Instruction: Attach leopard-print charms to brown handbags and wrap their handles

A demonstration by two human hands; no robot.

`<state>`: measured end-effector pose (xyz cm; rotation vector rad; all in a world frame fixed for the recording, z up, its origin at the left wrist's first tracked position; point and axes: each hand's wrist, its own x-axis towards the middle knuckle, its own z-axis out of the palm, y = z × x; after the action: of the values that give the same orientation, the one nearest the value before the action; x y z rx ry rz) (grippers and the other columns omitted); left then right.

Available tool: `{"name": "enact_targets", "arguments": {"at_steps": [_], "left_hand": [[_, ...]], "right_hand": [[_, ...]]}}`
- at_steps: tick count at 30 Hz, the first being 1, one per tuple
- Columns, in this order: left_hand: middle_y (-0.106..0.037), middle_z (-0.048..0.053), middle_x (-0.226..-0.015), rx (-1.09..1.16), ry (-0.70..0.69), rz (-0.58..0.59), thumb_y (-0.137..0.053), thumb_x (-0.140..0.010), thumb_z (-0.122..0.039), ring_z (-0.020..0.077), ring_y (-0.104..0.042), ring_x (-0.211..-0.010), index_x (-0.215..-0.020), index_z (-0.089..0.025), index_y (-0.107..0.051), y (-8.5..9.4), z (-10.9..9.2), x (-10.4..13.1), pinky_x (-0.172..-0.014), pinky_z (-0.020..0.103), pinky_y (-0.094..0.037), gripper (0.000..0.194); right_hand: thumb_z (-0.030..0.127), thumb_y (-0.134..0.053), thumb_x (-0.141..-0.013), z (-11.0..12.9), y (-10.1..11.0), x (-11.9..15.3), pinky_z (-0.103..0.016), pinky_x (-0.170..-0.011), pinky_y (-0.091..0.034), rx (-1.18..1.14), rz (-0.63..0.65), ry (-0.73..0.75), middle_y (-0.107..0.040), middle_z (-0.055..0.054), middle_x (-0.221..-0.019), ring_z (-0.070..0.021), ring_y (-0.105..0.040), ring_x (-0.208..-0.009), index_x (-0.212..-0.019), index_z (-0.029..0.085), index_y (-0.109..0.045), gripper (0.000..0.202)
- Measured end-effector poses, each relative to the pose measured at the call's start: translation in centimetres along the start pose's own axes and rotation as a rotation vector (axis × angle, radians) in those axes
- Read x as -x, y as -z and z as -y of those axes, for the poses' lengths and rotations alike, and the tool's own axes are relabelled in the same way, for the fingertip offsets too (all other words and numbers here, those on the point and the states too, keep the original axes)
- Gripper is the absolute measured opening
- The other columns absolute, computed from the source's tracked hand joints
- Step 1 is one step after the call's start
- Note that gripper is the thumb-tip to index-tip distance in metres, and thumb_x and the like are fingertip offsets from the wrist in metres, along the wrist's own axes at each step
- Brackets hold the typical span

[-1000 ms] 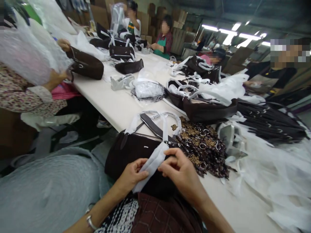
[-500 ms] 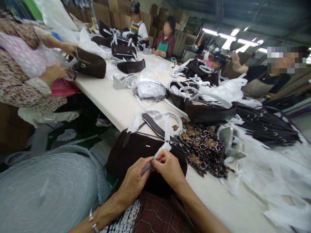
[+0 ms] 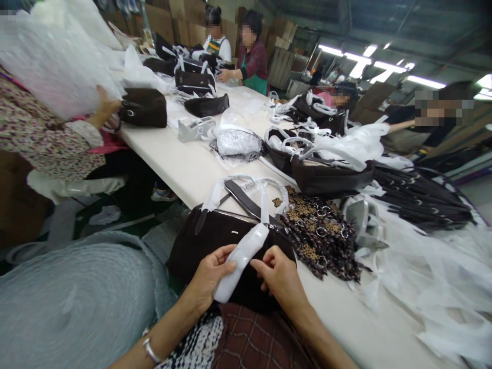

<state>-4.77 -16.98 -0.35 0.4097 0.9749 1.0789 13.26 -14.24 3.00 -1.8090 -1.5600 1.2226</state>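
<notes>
A dark brown handbag [image 3: 192, 251] rests at the table's near edge, its looped handles wrapped in white material. Over its front lies a flat white padded wrap [image 3: 242, 253], reaching down from the right handle base. My left hand [image 3: 211, 271] pinches the lower left side of this wrap between thumb and fingers. Just right of the wrap, my right hand [image 3: 279, 274] has its thumb and curled fingers together near the wrap's edge; whether anything thin is between them is too small to tell.
A large roll of bubble wrap [image 3: 77, 302] stands at the lower left. Patterned straps with rings [image 3: 319, 236] lie right of the bag, near a tape dispenser [image 3: 361, 220]. White sheets [image 3: 434, 287] cover the right side. Other people work around the table.
The wrap has gone from narrow and bunched to spread flat. My right hand has moved right and down, off it. At the left, a person has raised a large clear plastic sheet.
</notes>
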Motion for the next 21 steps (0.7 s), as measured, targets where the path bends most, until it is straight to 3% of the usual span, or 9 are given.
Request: {"name": "enact_targets", "arguments": {"at_steps": [3,6,10,15,18,21], "left_hand": [[-0.071,0.009,-0.102,0.056,0.019,0.023,-0.088,-0.058,-0.028,0.0157,-0.064,-0.077,-0.116,-0.014,-0.063,-0.2,-0.4,0.2,-0.066,0.024,-0.047,0.064],[-0.071,0.008,-0.1,0.046,0.018,0.066,-0.088,-0.059,-0.029,0.0157,-0.064,-0.078,-0.115,-0.015,-0.063,-0.4,-0.4,0.4,-0.067,0.023,-0.047,0.062],[-0.07,0.008,-0.096,-0.098,-0.023,0.139,-0.082,-0.069,-0.037,0.0171,-0.063,-0.079,-0.125,-0.017,-0.057,0.1,0.2,0.3,-0.067,0.024,-0.046,0.065],[-0.066,0.006,-0.09,-0.334,-0.143,0.211,-0.076,-0.072,-0.052,0.0195,-0.063,-0.079,-0.132,-0.019,-0.052,0.6,1.6,-0.5,-0.064,0.026,-0.043,0.073],[-0.065,0.003,-0.083,-0.448,-0.197,0.251,-0.072,-0.072,-0.058,0.0182,-0.062,-0.071,-0.143,-0.019,-0.038,0.6,2.3,-0.6,-0.061,0.026,-0.043,0.088],[-0.07,0.005,-0.088,-0.685,-0.253,0.228,-0.066,-0.079,-0.054,0.0214,-0.066,-0.077,-0.147,-0.024,-0.035,2.2,1.2,-0.6,-0.069,0.03,-0.051,0.08]], "right_hand": [[0.058,-0.064,-0.078,0.4,0.4,-0.4,-0.02,-0.029,-0.037,-0.16,0.222,-0.178,-0.068,-0.001,-0.063,-0.0131,-0.058,-0.037,-0.079,0.021,-0.05,0.04],[0.062,-0.069,-0.072,1.1,0.1,-0.9,-0.02,-0.032,-0.039,-0.331,0.35,-0.213,-0.069,-0.003,-0.072,-0.0123,-0.06,-0.044,-0.088,0.016,-0.058,0.05],[0.049,-0.083,-0.061,1.3,-0.7,-1.2,-0.018,-0.037,-0.032,-0.462,0.238,-0.141,-0.062,0.001,-0.06,-0.0083,-0.05,-0.046,-0.086,0.011,-0.067,0.048],[0.048,-0.088,-0.055,0.7,-1.1,-1.8,-0.026,-0.064,-0.05,-0.734,0.235,-0.154,-0.07,-0.004,-0.078,-0.0148,-0.061,-0.066,-0.09,0.013,-0.068,0.053],[0.05,-0.088,-0.053,0.4,-1.6,-2.7,-0.029,-0.063,-0.051,-0.817,0.186,-0.208,-0.069,-0.004,-0.074,-0.0167,-0.062,-0.064,-0.088,0.014,-0.065,0.055],[0.05,-0.084,-0.058,0.4,-1.1,-3.4,-0.028,-0.061,-0.049,-0.694,0.155,-0.117,-0.069,-0.004,-0.074,-0.018,-0.062,-0.065,-0.084,0.015,-0.065,0.048]]}}
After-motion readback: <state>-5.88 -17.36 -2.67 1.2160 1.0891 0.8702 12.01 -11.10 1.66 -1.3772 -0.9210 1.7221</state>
